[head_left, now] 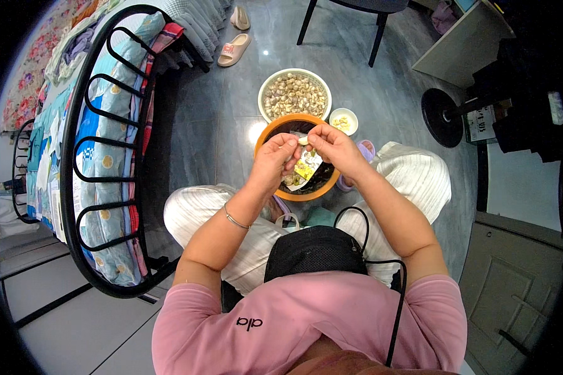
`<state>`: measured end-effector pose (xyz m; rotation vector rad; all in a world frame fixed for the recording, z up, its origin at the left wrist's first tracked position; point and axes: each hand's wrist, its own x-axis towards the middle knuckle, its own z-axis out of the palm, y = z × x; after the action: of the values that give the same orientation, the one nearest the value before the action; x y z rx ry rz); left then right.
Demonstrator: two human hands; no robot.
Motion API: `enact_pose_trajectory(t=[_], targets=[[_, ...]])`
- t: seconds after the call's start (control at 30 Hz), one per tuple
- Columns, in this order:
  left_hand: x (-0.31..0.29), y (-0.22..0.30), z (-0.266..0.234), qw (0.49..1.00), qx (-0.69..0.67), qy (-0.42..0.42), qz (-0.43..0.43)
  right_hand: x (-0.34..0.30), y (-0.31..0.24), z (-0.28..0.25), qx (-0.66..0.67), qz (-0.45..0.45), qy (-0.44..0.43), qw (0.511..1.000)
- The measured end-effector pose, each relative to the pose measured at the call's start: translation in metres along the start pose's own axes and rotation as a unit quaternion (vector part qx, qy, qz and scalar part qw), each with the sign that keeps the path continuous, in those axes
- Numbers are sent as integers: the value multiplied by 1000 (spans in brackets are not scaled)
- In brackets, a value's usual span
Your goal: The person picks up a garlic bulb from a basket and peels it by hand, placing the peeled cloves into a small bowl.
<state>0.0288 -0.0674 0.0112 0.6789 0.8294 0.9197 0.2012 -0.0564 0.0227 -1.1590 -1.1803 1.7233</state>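
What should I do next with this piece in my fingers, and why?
Probably peel off any leftover skin: your left hand and right hand pinch the pale clove over the orange-rimmed bin, so peelings could drop there. Similar pale pieces sit in the small bowl. I can't tell how much skin remains.

A small, pale clove (303,141) is held above the orange bowl (294,119), its ends partly covered. In that round bowl a white and yellow sheet (308,167) is seen, strewn with small bits, against a dark interior. Just beyond, on the far side, a wide white bowl (261,94) is heaped with cream and brownish cloves (294,97). To the right, a small bowl (354,123) is partly filled with pale yellow pieces (341,122).
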Motion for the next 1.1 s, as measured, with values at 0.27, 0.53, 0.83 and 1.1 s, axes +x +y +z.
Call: enact_pose_trajectory(t=[0.27,0.53,0.83,1.1], targets=[[1,-2,-2,1000,-3,-23,0,3,12,-4,121,70,-75,987],[3,-10,-7,1000,-15,-24,-9,5,21,2,63,65,-33,995],[3,-10,-3,995,85,45,10,1,9,2,-5,4,-1,1000],[8,-12,-8,967,221,54,116,3,5,-5,-45,3,-27,999]])
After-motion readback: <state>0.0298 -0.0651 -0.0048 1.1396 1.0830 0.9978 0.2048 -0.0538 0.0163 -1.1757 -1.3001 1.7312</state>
